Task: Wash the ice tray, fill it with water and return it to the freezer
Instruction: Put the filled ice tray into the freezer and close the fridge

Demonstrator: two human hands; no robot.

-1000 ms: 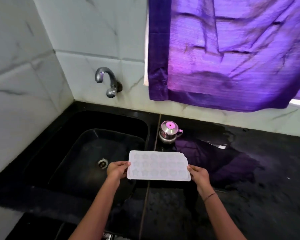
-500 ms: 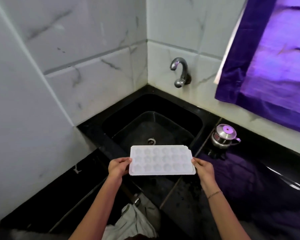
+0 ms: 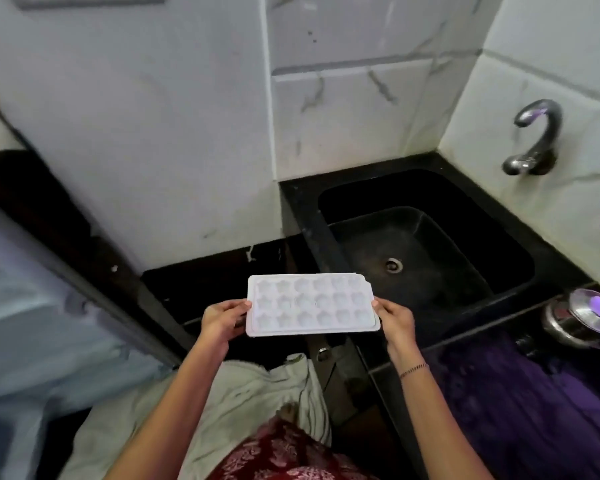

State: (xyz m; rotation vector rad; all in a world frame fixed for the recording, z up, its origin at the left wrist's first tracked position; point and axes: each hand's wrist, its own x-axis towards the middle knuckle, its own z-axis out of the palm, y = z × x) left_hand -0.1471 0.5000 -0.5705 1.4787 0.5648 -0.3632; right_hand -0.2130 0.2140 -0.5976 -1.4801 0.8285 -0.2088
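The ice tray point(image 3: 312, 304), held level in front of the sink point(image 3: 426, 254) by its short ends with the left hand point(image 3: 222, 320) and right hand point(image 3: 394, 320) closed on it, is best carried flat and slowly so that no water is spilled.

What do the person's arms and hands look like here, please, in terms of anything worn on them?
Both forearms are bare, with no sleeves reaching them and no gloves. The right hand has a thin beaded bracelet around its wrist. The left hand and its wrist carry nothing visible. No rings can be made out.
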